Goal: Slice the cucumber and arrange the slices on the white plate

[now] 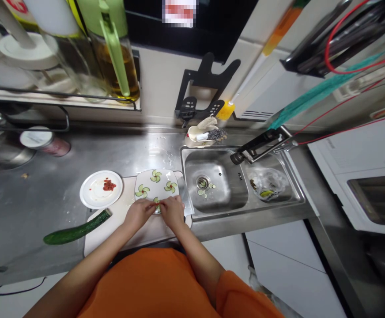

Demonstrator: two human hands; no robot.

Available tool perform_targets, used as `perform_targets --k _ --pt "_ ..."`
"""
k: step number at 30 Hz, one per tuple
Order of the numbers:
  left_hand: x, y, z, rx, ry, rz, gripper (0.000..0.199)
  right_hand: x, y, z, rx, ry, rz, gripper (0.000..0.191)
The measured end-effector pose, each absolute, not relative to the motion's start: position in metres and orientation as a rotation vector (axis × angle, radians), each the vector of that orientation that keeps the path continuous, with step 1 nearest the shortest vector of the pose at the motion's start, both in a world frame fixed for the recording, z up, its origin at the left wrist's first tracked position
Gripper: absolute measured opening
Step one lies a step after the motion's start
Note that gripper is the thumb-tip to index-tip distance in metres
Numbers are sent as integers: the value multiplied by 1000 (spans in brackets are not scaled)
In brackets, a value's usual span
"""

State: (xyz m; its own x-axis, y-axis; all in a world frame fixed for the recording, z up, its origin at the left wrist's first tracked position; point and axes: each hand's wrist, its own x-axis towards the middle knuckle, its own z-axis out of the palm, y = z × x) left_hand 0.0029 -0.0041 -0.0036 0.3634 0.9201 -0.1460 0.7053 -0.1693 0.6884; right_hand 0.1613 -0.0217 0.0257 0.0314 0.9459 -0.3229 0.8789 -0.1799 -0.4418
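Note:
A white squarish plate (156, 187) bears several pinwheels of cucumber slices, and red bits show at the centre of some. Over the pinwheel nearest the body, my left hand (140, 214) and my right hand (173, 211) meet, fingertips pinched together around a small red piece (157, 204). Which hand grips it is hard to tell. Beneath the plate is a pale cutting board (106, 234). A round white plate (91, 190) with red pieces (109, 184) lies to the left. A cucumber (76, 231) with one cut end rests partly on the board.
Right of the board is a double sink (212, 185) with slices near its drain and a plastic bag (272, 182) in the smaller basin. A knife blade (186, 198) lies beside the plate. A jar (47, 141) stands at the left, under a shelf of bottles (116, 66).

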Motion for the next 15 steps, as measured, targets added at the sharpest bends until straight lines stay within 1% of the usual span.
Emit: perform_targets --k 15 --pt "6 -4 -5 1968 1427 378 17 163 -20 27 -2179 -1946 914 23"
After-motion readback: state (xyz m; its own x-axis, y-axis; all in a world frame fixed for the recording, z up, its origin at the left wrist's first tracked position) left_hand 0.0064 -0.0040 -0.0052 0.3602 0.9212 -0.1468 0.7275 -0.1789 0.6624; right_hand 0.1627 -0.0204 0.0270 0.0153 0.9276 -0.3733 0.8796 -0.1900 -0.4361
